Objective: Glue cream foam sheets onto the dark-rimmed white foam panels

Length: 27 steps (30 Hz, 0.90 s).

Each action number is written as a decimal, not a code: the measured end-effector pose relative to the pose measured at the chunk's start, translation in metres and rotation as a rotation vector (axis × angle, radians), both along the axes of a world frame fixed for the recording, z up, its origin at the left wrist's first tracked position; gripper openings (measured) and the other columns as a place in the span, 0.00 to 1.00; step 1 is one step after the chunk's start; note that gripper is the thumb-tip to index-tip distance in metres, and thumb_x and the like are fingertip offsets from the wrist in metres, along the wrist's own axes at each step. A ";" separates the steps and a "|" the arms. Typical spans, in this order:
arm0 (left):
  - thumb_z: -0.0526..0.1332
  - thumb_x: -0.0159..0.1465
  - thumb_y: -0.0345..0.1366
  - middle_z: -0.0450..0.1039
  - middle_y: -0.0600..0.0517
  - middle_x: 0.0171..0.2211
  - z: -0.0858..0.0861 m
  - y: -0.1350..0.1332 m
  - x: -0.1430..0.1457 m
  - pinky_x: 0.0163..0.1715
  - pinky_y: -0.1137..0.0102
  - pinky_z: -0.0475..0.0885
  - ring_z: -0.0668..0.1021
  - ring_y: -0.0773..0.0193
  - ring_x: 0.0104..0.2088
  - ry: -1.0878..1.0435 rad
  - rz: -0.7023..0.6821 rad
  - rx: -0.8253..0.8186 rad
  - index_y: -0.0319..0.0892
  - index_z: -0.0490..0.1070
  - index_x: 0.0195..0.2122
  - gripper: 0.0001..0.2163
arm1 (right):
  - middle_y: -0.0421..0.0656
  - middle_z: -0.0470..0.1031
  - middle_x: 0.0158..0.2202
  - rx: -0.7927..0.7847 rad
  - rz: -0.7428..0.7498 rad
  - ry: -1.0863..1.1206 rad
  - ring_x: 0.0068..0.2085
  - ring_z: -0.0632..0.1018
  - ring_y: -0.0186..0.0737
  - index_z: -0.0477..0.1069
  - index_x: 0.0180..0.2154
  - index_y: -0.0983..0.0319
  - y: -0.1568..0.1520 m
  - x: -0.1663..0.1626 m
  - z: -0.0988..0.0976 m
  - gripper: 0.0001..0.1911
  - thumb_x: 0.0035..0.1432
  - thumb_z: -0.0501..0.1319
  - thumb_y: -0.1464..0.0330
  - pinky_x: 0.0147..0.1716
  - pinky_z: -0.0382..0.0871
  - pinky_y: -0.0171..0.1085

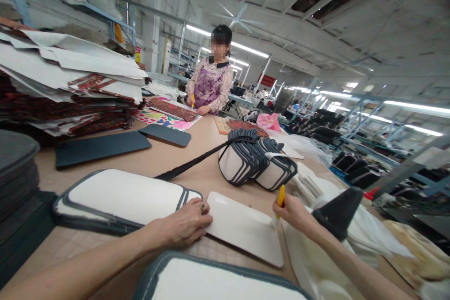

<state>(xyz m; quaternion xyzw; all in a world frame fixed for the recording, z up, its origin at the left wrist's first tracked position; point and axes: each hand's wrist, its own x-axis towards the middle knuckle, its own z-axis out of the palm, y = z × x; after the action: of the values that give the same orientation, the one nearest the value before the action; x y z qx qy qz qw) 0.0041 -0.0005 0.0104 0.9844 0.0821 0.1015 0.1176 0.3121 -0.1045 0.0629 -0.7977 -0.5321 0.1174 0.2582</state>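
**White panel pinned down, yellow tool at its edge**

White and flat, the panel (242,227) lies on the brown table (183,159), right between the two hands. The left hand (186,227) rests on the near-left end of it with the fingers spread flat, pressing down and gripping nothing. The right hand (293,213) is curled tight around a yellow tool (280,198), and the tip of the tool points down at the far-right edge of the panel. I cannot see the very tip well.

To do this well, I think the flat hand should press hard so the panel does not slide. The tool hand should go slow and stay close along the edge.

The panel looks smooth and stiff, with round corners. Just behind the left hand lies a bigger white piece with grey trim (123,199), soft-looking and also round at the corners. Past the tool hand stands a bundle of trimmed pieces (256,161), leaning like cards. A black strap (197,161) runs across the table beyond the flat hand. Far beyond both hands, another person (213,82) works at bright patterned sheets (168,115).
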 end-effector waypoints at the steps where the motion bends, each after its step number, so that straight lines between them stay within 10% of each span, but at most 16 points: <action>1: 0.55 0.61 0.30 0.65 0.50 0.41 0.000 0.000 0.000 0.50 0.63 0.58 0.69 0.59 0.42 -0.001 -0.004 -0.010 0.44 0.61 0.35 0.03 | 0.37 0.63 0.13 0.006 -0.003 -0.007 0.20 0.67 0.35 0.63 0.13 0.61 -0.004 -0.002 0.004 0.08 0.40 0.58 0.71 0.22 0.55 0.34; 10: 0.46 0.60 0.22 0.65 0.49 0.34 -0.003 0.008 -0.001 0.34 0.70 0.64 0.69 0.61 0.33 0.046 0.095 -0.202 0.42 0.57 0.40 0.10 | 0.36 0.66 0.18 -0.050 0.339 0.245 0.19 0.67 0.30 0.70 0.26 0.62 0.036 -0.115 -0.007 0.11 0.51 0.53 0.64 0.19 0.60 0.29; 20: 0.57 0.59 0.30 0.68 0.49 0.34 0.012 0.002 0.010 0.44 0.62 0.62 0.70 0.57 0.36 0.089 0.058 0.025 0.42 0.62 0.34 0.03 | 0.35 0.60 0.12 -0.088 0.092 0.011 0.16 0.62 0.30 0.62 0.13 0.61 -0.034 -0.025 0.001 0.08 0.40 0.56 0.72 0.19 0.52 0.32; 27: 0.67 0.53 0.33 0.72 0.48 0.34 0.022 0.001 0.022 0.47 0.61 0.62 0.73 0.56 0.36 0.184 0.012 0.097 0.40 0.67 0.32 0.09 | 0.38 0.69 0.19 0.026 0.145 0.093 0.21 0.69 0.33 0.71 0.26 0.63 0.016 -0.049 -0.003 0.10 0.50 0.54 0.65 0.22 0.61 0.31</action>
<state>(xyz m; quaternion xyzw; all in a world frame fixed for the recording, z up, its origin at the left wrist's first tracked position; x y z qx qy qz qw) 0.0264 0.0003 0.0326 0.9936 0.0936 0.0153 0.0611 0.2633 -0.0883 0.0595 -0.7475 -0.5774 0.1657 0.2836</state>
